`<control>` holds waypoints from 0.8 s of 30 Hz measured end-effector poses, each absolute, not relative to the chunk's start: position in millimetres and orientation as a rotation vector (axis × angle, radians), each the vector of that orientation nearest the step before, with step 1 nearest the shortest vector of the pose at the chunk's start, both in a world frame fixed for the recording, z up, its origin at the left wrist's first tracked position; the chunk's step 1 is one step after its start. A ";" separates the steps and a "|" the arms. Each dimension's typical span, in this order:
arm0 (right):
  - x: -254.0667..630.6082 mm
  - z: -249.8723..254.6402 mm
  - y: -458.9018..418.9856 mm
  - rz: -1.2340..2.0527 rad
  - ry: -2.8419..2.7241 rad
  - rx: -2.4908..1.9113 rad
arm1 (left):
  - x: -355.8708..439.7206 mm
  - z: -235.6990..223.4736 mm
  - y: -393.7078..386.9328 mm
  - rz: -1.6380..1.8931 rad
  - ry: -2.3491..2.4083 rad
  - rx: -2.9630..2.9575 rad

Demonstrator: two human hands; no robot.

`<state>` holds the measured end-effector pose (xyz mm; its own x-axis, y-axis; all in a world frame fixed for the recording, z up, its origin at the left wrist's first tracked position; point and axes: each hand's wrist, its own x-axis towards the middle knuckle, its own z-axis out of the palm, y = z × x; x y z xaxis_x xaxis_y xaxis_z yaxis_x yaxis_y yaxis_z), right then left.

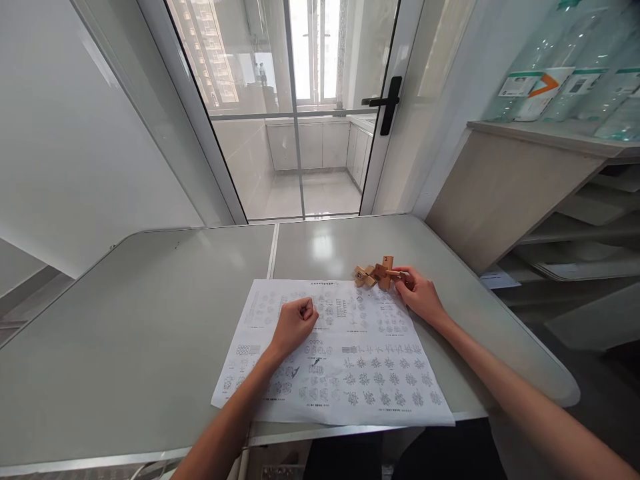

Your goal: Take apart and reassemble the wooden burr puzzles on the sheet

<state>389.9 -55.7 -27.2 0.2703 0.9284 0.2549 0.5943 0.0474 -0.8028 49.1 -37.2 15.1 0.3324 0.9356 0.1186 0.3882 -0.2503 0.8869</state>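
Observation:
A small wooden interlocking puzzle (376, 273), made of crossed numbered sticks, rests at the top right corner of a large printed instruction sheet (345, 373) on the grey table (140, 320). My right hand (420, 293) pinches the puzzle's right end with its fingertips. On the sheet's upper middle, my left hand (296, 323) lies curled into a loose fist, and nothing shows inside it.
A wooden shelving unit (530, 187) with papers stands right of the table, with plastic water bottles (565, 73) on top. Behind the table is a glass door (300, 107) with a black handle. The table's rounded front right corner (560, 393) is near my right forearm.

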 end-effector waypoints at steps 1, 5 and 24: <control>390.1 -27.2 -55.8 0.475 -1.422 -1.647 | 49.4 14.8 -37.0 0.870 1.175 1.805; 388.8 -24.9 -56.9 0.498 -1.416 -1.638 | 50.2 13.0 -36.2 0.872 1.171 1.814; 388.8 -24.3 -57.4 0.470 -1.420 -1.649 | 51.6 11.9 -35.8 0.880 1.124 1.842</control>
<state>388.8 -57.4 -24.3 0.2733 0.9278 0.2541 0.5932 0.0455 -0.8038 51.6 -35.8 11.9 0.3663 0.9176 0.1545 0.3697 -0.2958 0.8808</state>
